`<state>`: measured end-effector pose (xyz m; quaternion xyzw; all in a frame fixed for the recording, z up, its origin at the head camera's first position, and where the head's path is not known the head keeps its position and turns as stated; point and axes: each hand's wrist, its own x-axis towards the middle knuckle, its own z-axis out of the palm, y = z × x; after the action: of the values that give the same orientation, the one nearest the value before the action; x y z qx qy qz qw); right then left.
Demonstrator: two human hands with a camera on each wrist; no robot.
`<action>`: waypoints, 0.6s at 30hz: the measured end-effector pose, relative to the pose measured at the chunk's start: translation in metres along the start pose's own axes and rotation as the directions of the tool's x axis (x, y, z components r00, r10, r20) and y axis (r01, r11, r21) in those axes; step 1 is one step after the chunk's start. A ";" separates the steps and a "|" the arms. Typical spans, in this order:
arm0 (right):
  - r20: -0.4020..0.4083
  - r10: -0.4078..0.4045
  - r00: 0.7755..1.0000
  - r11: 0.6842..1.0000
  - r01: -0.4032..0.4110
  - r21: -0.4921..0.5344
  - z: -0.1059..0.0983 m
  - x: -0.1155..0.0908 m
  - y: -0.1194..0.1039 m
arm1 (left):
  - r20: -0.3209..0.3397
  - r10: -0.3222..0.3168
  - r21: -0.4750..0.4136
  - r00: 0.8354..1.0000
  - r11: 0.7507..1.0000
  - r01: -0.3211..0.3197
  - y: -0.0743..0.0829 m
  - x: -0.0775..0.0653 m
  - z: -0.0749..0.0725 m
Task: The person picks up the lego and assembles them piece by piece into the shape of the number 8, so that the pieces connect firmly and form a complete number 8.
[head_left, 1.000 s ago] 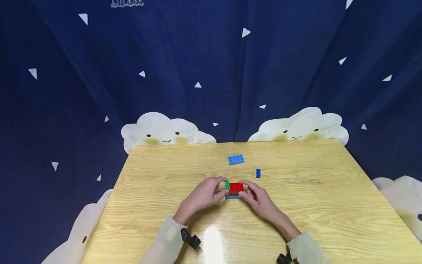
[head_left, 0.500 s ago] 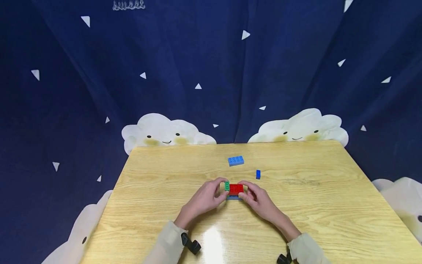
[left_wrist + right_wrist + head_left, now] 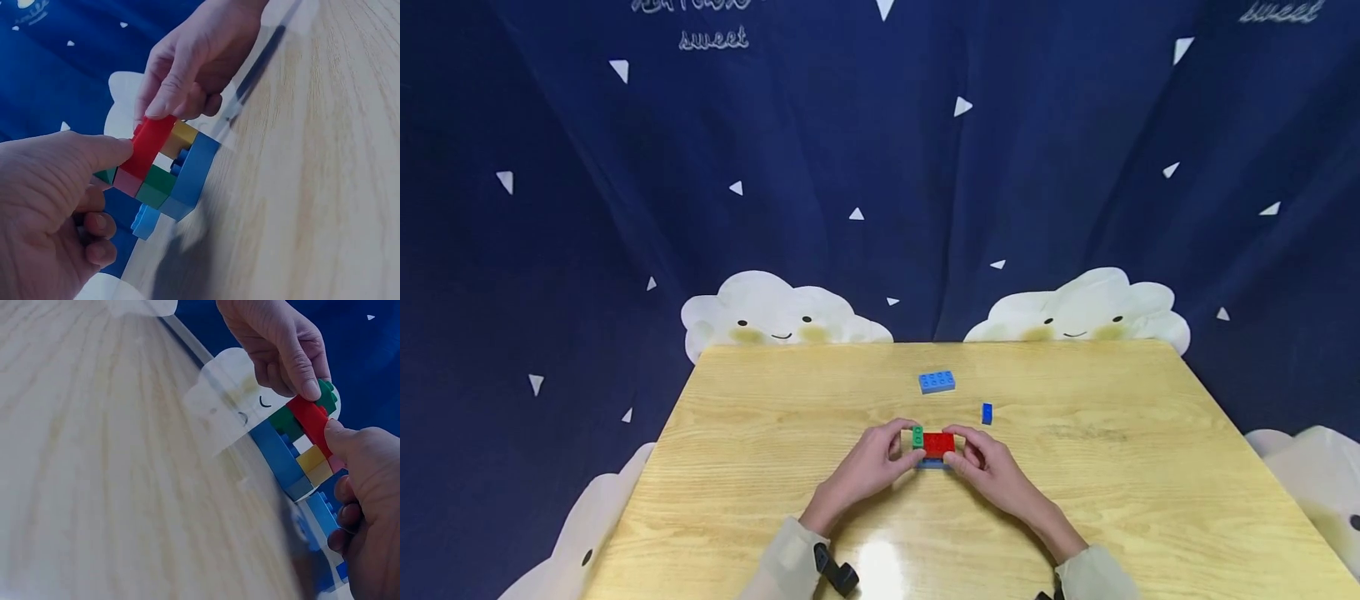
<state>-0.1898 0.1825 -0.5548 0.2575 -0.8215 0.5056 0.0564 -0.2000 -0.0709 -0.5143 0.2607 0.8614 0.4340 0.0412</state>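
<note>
A small stack of toy building bricks stands between the two hands. At its bottom is a blue brick (image 3: 199, 172), with a green brick (image 3: 156, 185) and a yellow brick (image 3: 182, 139) at opposite ends. A red brick (image 3: 938, 444) bridges these two, leaving a gap underneath. Another green brick (image 3: 917, 436) sits on top at the red one's left end. My left hand (image 3: 863, 465) pinches this upper green brick between thumb and forefinger, the thumb overlapping the red brick's edge. From the other side, my right hand (image 3: 996, 475) pinches the red brick's right end.
Beyond the stack on the wooden table (image 3: 760, 408) lies a loose studded blue brick (image 3: 937, 382). A smaller dark blue brick (image 3: 987, 413) is nearer, to its right. A navy curtain (image 3: 820, 125) with white clouds hangs behind the table's far edge.
The head view has tilted upward, so the table and hands appear lower. My left thumb reaches slightly further right across the front of the bricks. Both hands keep their grip.
</note>
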 end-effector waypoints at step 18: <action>-0.008 -0.014 1.000 0.965 0.011 -0.262 -0.044 0.024 0.016 | 0.005 0.008 -0.005 1.000 1.000 -0.008 -0.005 -0.001 0.004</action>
<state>-0.2255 0.2178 -0.5379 0.2505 -0.8793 0.3933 0.0971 -0.1996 -0.0710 -0.5212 0.2650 0.8593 0.4354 0.0421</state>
